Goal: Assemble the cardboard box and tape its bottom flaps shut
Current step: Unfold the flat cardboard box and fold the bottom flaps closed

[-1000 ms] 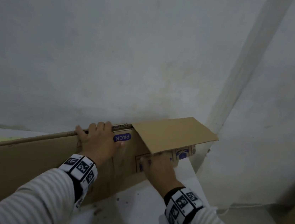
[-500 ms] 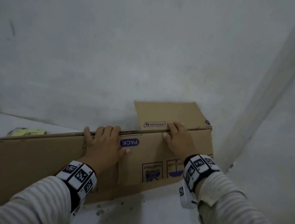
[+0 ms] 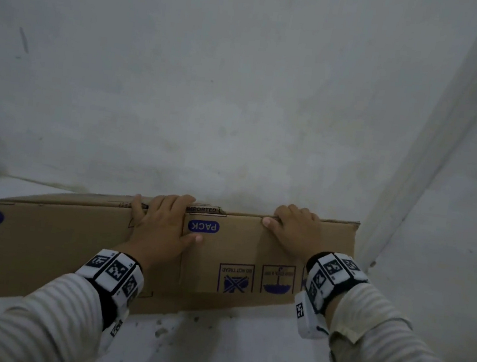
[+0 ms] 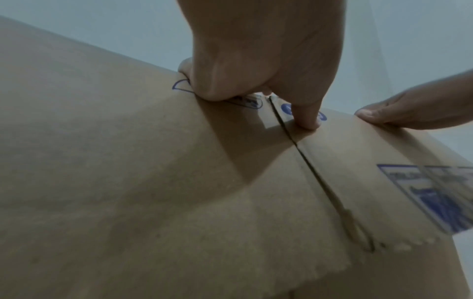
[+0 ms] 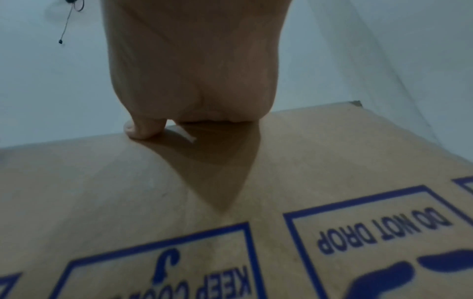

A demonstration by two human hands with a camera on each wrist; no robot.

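A flattened brown cardboard box (image 3: 57,249) with blue print stands on its long edge on a white surface, close to the wall. My left hand (image 3: 162,225) grips its top edge near the middle, fingers curled over the back and thumb on the front by the "PACK" label. My right hand (image 3: 294,230) grips the same top edge further right, fingers hooked over it. In the left wrist view, the left hand (image 4: 256,70) presses beside a seam in the box (image 4: 128,182). The right wrist view shows the right hand (image 5: 192,70) on the box (image 5: 332,161). No tape is in view.
A plain grey wall (image 3: 242,91) rises right behind the box. A vertical corner moulding (image 3: 431,144) stands at the right. The white surface (image 3: 225,353) in front carries small specks of dirt. A dark cable (image 5: 66,20) lies far off in the right wrist view.
The raised flap at the box's right end has gone down out of sight. My right hand moved from under that flap up onto the top edge. The left hand kept its grip.
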